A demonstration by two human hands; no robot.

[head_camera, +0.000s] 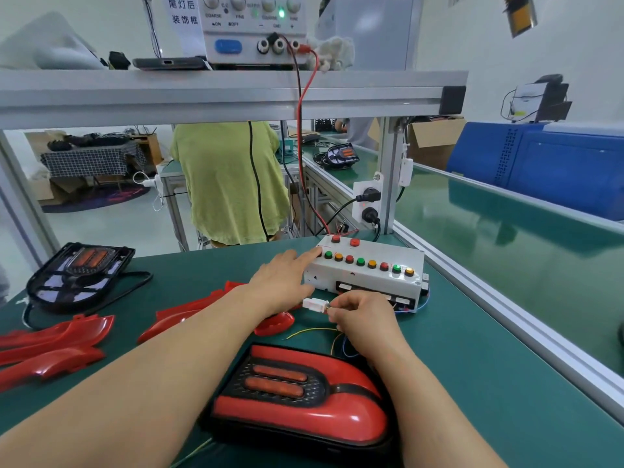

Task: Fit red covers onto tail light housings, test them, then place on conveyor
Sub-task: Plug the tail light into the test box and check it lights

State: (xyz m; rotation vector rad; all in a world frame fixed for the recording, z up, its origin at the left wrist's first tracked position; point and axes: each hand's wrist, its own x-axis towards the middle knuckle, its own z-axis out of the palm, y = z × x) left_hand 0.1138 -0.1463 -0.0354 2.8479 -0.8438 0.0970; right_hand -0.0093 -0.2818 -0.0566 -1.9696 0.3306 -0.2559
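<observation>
In the head view, the left hand (283, 278) reached to the near-left corner of the white test box (364, 276). Its grip was wide, fingers straight, and the forefinger lay on the leftmost button of the row. The right hand (363, 314) kept a narrow grip, pinching the white connector (314, 304) just in front of the box, with thin wires (310, 330) trailing beneath. The tail light (300, 396), its red cover fitted, lay on the green desk (472, 383) between the forearms, close to the person. Loose red covers (57, 342) lay to the left, near a bare black housing (81, 275). The green conveyor (506, 248) ran along the right, beyond a metal rail.
</observation>
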